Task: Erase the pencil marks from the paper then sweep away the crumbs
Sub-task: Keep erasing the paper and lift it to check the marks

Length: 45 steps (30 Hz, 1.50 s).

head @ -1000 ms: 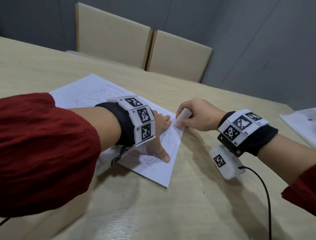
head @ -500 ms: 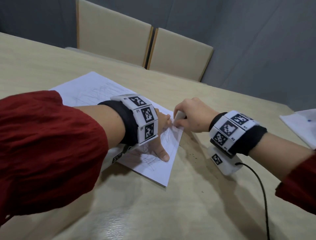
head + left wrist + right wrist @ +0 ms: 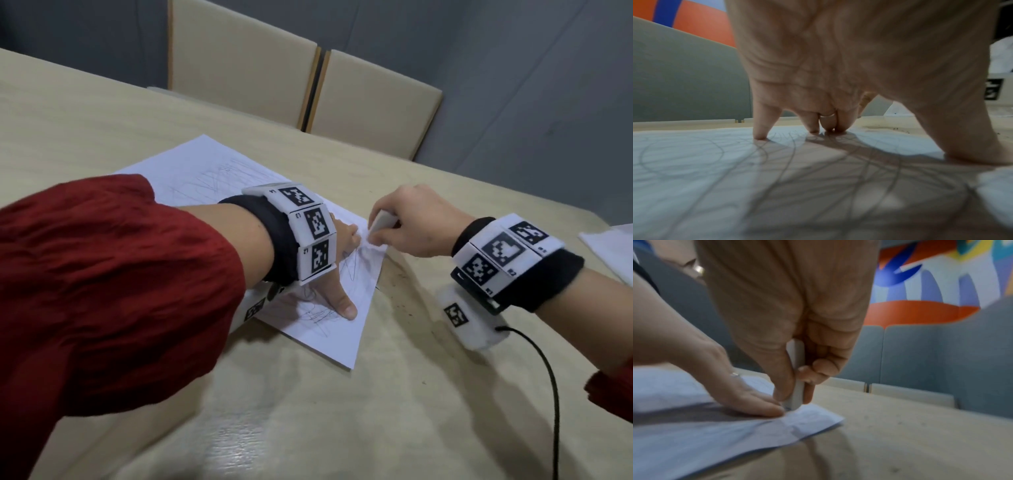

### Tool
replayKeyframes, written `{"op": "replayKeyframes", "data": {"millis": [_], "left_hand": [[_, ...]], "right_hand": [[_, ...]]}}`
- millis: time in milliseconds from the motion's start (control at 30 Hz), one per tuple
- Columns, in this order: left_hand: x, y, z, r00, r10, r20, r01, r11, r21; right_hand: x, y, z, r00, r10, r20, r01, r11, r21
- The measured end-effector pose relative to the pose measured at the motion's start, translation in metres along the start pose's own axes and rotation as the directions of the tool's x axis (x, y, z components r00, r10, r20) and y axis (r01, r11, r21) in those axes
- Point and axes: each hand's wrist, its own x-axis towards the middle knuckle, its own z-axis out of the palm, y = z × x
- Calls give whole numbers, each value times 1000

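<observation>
A white sheet of paper with grey pencil scribbles lies on the beige table. My left hand presses it flat with spread fingers and thumb, fingertips on the sheet. My right hand grips a white eraser between thumb and fingers. In the right wrist view the eraser stands with its lower end on the paper's right corner, next to my left fingertips. The paper wrinkles there.
Dark eraser crumbs dot the table right of the paper. Another white sheet lies at the far right edge. A black cable runs from my right wrist. Two beige chairs stand behind the table.
My right hand has rubbed the eraser back and forth over the paper's right corner. The corner now shows wrinkles. My left hand stays pressed on the sheet.
</observation>
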Motion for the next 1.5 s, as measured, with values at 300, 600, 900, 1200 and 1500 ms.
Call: {"op": "replayKeyframes", "data": {"millis": [300, 600, 900, 1200, 1500], "left_hand": [[-12, -7, -1, 978, 114, 178, -137, 983, 123], [-7, -8, -1, 981, 130, 143, -145, 984, 102], [-5, -7, -2, 986, 130, 107, -141, 985, 103], [-11, -11, -4, 977, 167, 136, -189, 966, 173], [-5, -18, 6, 979, 135, 150, -156, 977, 145]], "right_hand": [[14, 3, 7, 999, 39, 7, -39, 999, -34], [6, 0, 13, 999, 42, -14, -42, 999, -4], [3, -9, 12, 999, 44, 27, -44, 999, -17], [4, -4, 10, 998, 45, 38, -45, 999, -21], [13, 1, 6, 996, 91, 9, -91, 996, 5]]}}
